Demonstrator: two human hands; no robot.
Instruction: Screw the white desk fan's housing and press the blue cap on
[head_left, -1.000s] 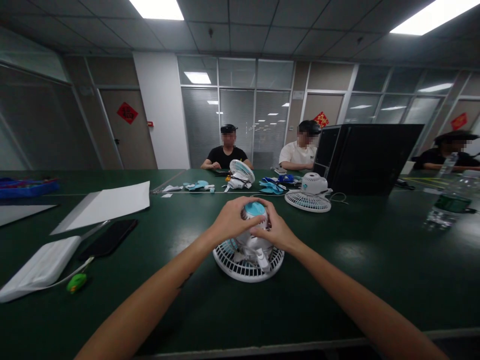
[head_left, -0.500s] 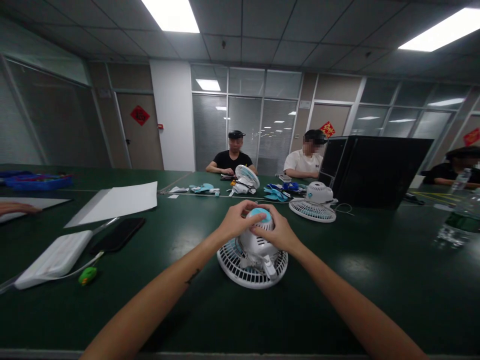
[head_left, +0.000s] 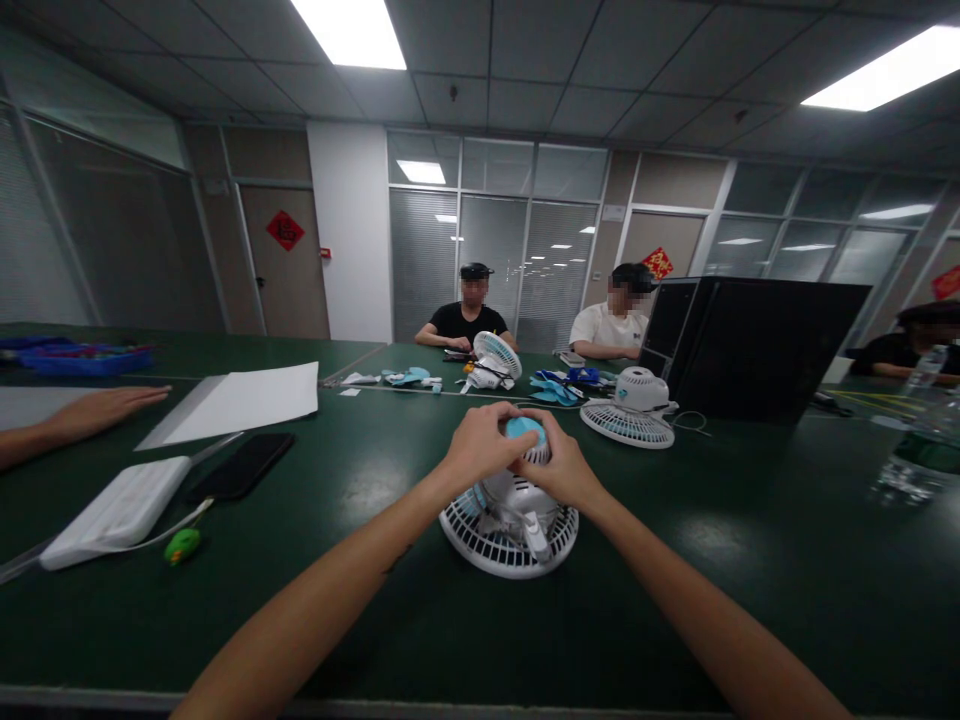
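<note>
Head camera: compared with half a second ago, the clearest change is at the left, where a co-worker's hand (head_left: 120,403) has come farther into view, flat, fingertips just beside the white sheet (head_left: 259,400); only its fingers showed at the edge then. The person's left hand (head_left: 480,440) and right hand (head_left: 562,458) keep the same grip, both curled around the rear housing of the white fan (head_left: 517,500), thumbs in front, beneath the light-blue cap (head_left: 523,428). That fan rests grille-down on the green surface (head_left: 465,640), between the two forearms. Red diamond signs hang on the doors, the left one (head_left: 285,230) with dark characters and the right one (head_left: 656,264) with gold, too small to read; the green label on the bottle (head_left: 919,455) and the blue mark on the second fan (head_left: 634,415) are illegible too. The near edge of the surface crosses the bottom, with green top between it and the held fan. More green top shows from the right forearm across to the bottle, and from the left forearm to the black phone (head_left: 244,467). Beyond the held fan, the second fan stands near the black computer case (head_left: 765,350).
</note>
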